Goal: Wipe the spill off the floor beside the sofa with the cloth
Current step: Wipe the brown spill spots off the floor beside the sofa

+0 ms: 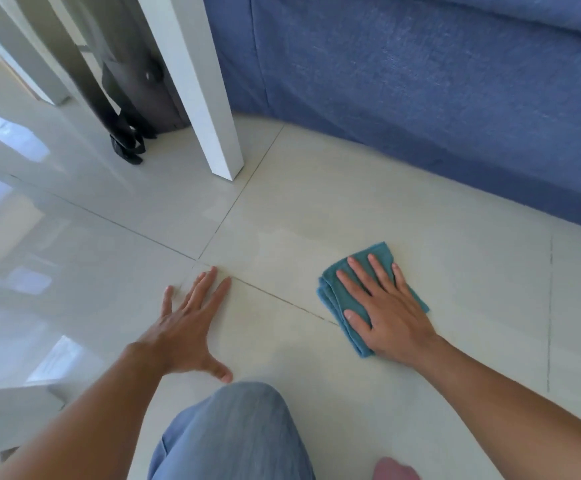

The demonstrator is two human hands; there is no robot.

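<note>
On the pale glossy tiled floor [420,237] beside the blue fabric sofa [420,98], your right hand [382,306] lies flat with its fingers spread, palm pressed down on the folded teal microfibre cloth [334,292]. That cloth sits on the tile just right of a dark grout line, near the sofa's lower edge but apart from it. A faint, slightly duller wet patch [282,244] shows on the tile up and to the left of the cloth — its edges are hard to trace. Your left hand [188,327] is open too, fingers splayed and reaching toward the spot where the grout lines cross; it is blurred, so whether the palm touches the floor cannot be told. Your knee in light blue denim [233,431] rises between your forearms at the bottom. Farther back stands a square white furniture leg [206,98], with a dark bag and its strap [133,109] behind it.
</note>
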